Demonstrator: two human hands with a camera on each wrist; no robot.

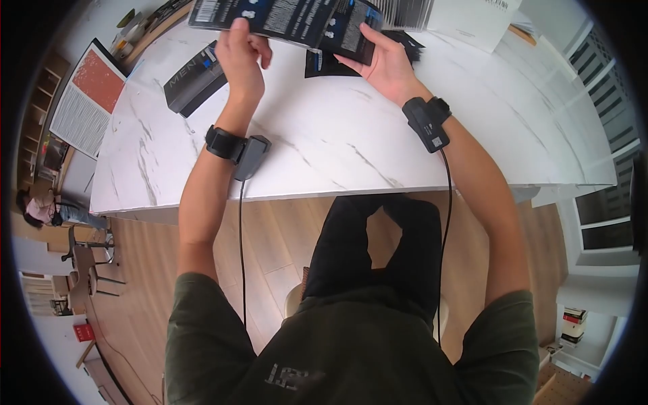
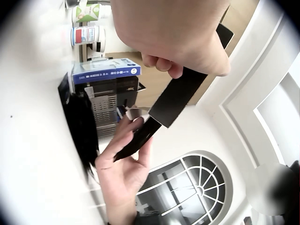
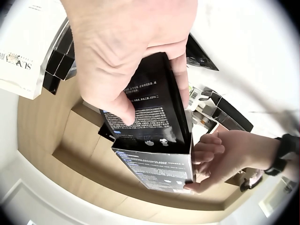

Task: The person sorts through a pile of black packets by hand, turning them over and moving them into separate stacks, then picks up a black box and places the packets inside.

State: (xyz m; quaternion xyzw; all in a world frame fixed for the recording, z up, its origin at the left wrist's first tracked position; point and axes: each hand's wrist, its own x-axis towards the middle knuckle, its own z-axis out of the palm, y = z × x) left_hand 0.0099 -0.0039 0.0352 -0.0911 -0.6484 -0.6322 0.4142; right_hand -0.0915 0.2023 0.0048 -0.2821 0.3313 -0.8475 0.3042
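Observation:
My left hand (image 1: 241,59) grips a dark printed box (image 1: 277,17) at the table's far edge. With thumb and fingers my right hand (image 1: 388,64) pinches a black printed packet (image 1: 351,30). One end of the packet (image 3: 152,108) sits inside the open end of the box (image 3: 157,168), seen in the right wrist view. Several black packets (image 1: 329,66) lie on the table beneath the right hand. A closed-looking black box (image 1: 196,81) lies left of the left hand.
The white marbled table (image 1: 317,135) has a white bag or box (image 1: 472,23) at the back right. An open booklet (image 1: 88,98) stands at the left. In the left wrist view, a blue box (image 2: 107,71) and bottles (image 2: 88,35) are behind.

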